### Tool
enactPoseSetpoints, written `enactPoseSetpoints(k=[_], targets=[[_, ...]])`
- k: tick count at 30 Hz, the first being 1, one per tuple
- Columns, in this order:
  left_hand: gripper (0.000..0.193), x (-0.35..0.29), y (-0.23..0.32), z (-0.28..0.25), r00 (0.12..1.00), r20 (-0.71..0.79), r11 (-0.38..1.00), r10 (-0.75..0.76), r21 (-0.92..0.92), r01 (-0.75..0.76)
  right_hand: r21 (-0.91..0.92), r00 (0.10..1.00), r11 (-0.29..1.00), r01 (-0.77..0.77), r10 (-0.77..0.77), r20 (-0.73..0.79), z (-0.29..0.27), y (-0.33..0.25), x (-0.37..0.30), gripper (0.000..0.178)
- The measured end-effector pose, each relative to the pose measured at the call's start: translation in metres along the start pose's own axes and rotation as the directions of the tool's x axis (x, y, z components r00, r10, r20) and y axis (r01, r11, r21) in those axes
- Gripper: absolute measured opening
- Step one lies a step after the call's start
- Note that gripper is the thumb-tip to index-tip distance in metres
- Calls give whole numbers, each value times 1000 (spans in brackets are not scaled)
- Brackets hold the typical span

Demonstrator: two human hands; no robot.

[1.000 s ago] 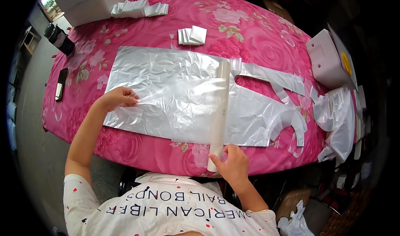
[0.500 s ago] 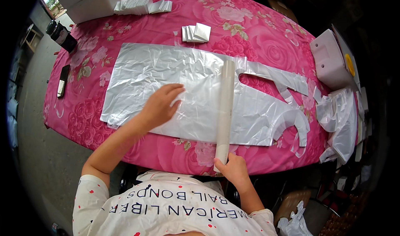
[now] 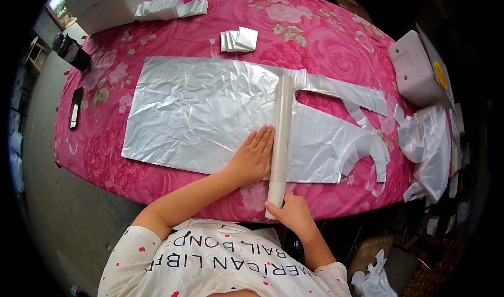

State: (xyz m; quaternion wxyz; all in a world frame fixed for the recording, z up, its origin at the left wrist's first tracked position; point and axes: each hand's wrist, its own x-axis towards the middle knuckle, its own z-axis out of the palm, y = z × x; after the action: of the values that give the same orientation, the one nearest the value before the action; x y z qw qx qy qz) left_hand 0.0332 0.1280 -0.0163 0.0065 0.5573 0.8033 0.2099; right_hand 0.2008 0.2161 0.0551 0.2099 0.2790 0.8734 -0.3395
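Note:
A silvery-white plastic apron (image 3: 184,113) lies spread over the table, its cut-out straps toward the right. Across it rests a long pale tube (image 3: 282,134), its near end sticking out past the apron's lower edge. Around that near end my right hand (image 3: 293,213) is closed. My left hand (image 3: 253,155) lies flat on the apron, fingers stretched and together, right beside the tube's left side. Small creases run over the apron left of the tube.
A pink floral cloth (image 3: 336,50) covers the table. Folded white packets (image 3: 239,40) lie beyond the apron, with several more (image 3: 168,8) by a white foam box (image 3: 107,8). A dark bottle (image 3: 71,51) and phone (image 3: 76,108) sit left; a white box (image 3: 415,71) and crumpled plastic (image 3: 428,145) sit right.
My left hand has come down and moved right, from above the apron's middle to flat beside the tube. My right hand still holds the tube, which has hardly shifted on the apron.

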Motion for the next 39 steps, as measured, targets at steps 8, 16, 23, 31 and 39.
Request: enactPoseSetpoints(k=[8, 16, 23, 31, 39], targets=[[60, 2, 2, -1, 1000, -26, 1000, 9, -5, -9, 158, 959, 975, 158, -114, -260, -70, -23, 104, 56], [57, 0, 3, -3, 1000, -4, 1000, 1, 25, -1, 850, 947, 418, 320, -106, -304, -91, -26, 236, 41], [60, 1, 3, -6, 997, 82, 999, -18, 33, 15, 735, 821, -458, 500, -19, -570, -151, 20, 261, 28], [60, 2, 4, -6, 999, 48, 1000, -16, 6, 15, 494, 606, -354, 794, 406, -684, -300, 139, 210, 35], [61, 1, 5, -2, 1000, 22, 999, 10, -31, -10, 610, 679, -301, 733, 390, -623, -341, 151, 180, 34]])
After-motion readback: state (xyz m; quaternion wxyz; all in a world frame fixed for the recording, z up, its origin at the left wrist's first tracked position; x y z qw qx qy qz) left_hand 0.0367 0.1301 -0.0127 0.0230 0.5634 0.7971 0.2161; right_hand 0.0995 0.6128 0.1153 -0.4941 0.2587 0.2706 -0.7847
